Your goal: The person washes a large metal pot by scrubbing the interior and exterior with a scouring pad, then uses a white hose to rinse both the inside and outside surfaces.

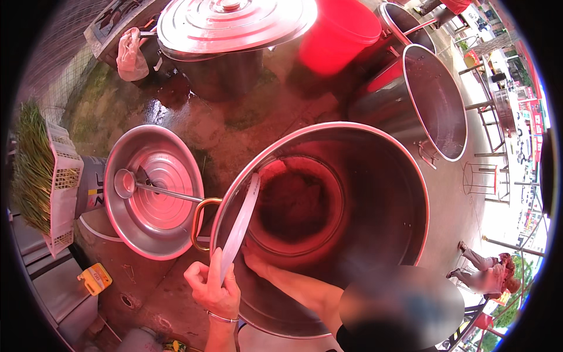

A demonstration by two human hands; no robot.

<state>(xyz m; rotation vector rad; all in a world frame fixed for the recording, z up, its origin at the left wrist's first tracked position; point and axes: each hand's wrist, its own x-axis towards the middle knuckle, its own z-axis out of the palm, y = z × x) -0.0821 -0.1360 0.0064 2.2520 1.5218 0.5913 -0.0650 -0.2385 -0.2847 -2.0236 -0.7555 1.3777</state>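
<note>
Over the near rim of a large metal stockpot (378, 176), my left hand (215, 284) grips a whitish hose (242, 215) between its fingers, and the hose's far end lies inside the pot. A bracelet is on that wrist. My right arm reaches into the pot; its hand (251, 259) is low against the inner wall, partly hidden, and I cannot tell whether it holds anything. The pot's brassy handle (200, 224) is left of the hose. Beside it, a metal ladle (125, 182) lies across a wide metal basin (127, 229).
A lidded pot (237, 31), a red bucket (341, 39) and an open tall pot (435, 101) stand beyond. Green stalks fill a white plastic crate (66, 180) at left. A yellow jug (96, 279) is lower left. A seated person (488, 275) is at right.
</note>
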